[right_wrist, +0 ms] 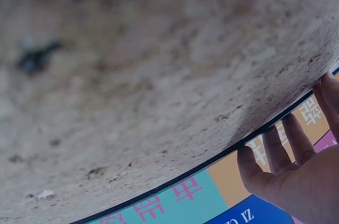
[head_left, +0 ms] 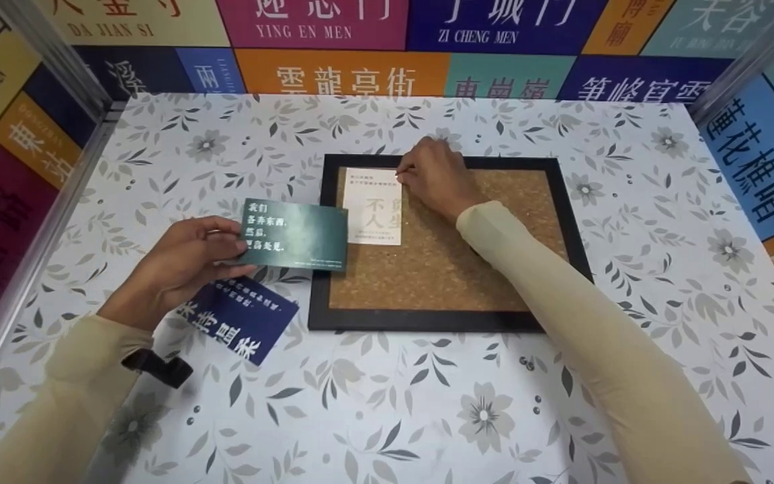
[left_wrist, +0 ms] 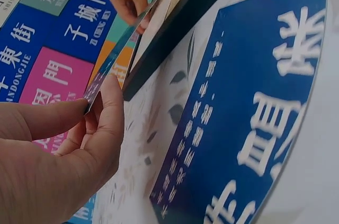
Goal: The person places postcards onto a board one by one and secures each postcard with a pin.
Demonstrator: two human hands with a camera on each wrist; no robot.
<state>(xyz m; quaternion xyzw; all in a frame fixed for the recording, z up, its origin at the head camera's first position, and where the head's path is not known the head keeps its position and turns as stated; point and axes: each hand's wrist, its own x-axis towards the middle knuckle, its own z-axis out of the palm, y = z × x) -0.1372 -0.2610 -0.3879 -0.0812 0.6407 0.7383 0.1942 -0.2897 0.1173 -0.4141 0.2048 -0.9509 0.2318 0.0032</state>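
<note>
A framed corkboard (head_left: 467, 269) lies on the table. A white card (head_left: 373, 215) with Chinese text is on its upper left part. My right hand (head_left: 437, 178) is at that card's upper right corner, thumb and forefinger pinching a tiny reddish thing that looks like a pin, mostly hidden. In the right wrist view several fingers of the right hand (right_wrist: 291, 160) lie along the board's edge. With my left hand (head_left: 189, 255) I pinch a dark green card (head_left: 299, 232) by its left edge, above the board's left frame. Below it a dark blue card (head_left: 246, 323) rests on the table.
White cloth with grey leaves and flowers covers the table (head_left: 427, 403). Behind it and at both sides stand panels (head_left: 340, 70) of coloured blocks with Chinese lettering. A dark strap (head_left: 158, 366) is round my left wrist.
</note>
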